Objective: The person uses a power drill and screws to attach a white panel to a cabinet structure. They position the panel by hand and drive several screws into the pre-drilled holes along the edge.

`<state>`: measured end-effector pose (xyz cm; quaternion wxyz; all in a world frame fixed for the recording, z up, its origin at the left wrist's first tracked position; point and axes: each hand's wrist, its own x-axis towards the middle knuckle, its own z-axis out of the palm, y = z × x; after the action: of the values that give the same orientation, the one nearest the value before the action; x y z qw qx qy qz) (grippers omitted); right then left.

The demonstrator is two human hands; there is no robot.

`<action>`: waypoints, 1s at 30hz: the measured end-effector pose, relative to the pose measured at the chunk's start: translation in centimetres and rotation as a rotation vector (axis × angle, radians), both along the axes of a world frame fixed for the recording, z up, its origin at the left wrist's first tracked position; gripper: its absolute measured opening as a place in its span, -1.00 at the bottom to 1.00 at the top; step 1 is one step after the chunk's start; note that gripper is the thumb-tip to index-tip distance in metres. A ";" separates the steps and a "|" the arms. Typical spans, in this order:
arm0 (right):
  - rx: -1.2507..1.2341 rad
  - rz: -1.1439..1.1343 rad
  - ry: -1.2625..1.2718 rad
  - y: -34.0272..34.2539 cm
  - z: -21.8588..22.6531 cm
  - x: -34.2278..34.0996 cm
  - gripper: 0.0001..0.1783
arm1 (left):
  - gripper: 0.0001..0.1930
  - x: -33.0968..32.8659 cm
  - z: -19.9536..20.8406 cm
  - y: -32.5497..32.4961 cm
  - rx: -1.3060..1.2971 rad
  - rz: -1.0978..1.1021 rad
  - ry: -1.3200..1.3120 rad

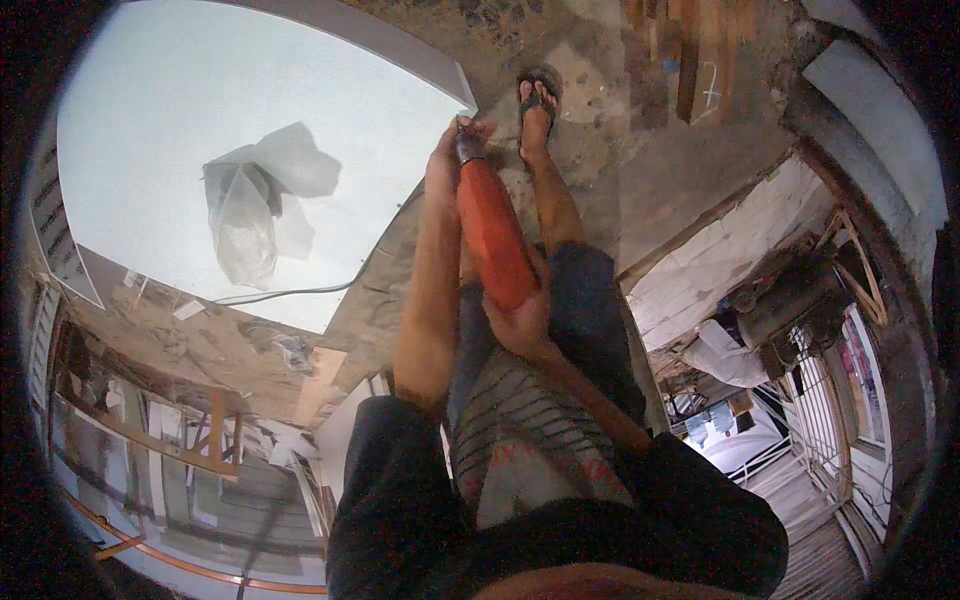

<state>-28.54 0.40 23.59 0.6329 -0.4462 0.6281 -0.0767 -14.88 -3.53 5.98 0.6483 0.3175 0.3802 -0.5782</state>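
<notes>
Out in front of my body I hold a red power tool (492,232) with a long, thick body and a narrower metal head at its far end. The wide rear end sits in my right hand (525,318), whose fingers wrap round it from below. At the metal head, my left hand (447,150) is closed, with fingertips showing on both sides; what lies beneath them is hidden. A large white panel (130,190) lies to the left of the tool, its near corner close to my left hand.
A crumpled clear plastic bag (243,225) lies on the panel. A dark cable (290,294) runs across the panel's lower edge. My sandalled foot (537,100) stands on the stained floor ahead. Wooden strips (690,60) lie at the upper right, and a glazed frame (150,440) stands lower left.
</notes>
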 end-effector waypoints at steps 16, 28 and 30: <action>-0.308 0.289 0.044 -1.4 -0.2 0.8 -0.21 | -0.80 0.5 -0.5 -0.3 -0.073 0.045 -0.020; -0.286 0.281 0.075 -0.5 -0.9 0.2 -0.18 | -0.79 0.4 -1.0 -0.1 -0.025 0.079 0.048; -0.260 0.299 0.114 -0.9 -0.4 0.7 -0.18 | -0.79 0.5 -1.6 0.4 -0.055 0.057 0.068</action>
<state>-27.80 -0.46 23.17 0.5378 -0.6160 0.5745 -0.0371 -14.42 -3.13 4.37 0.6599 0.2688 0.3949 -0.5800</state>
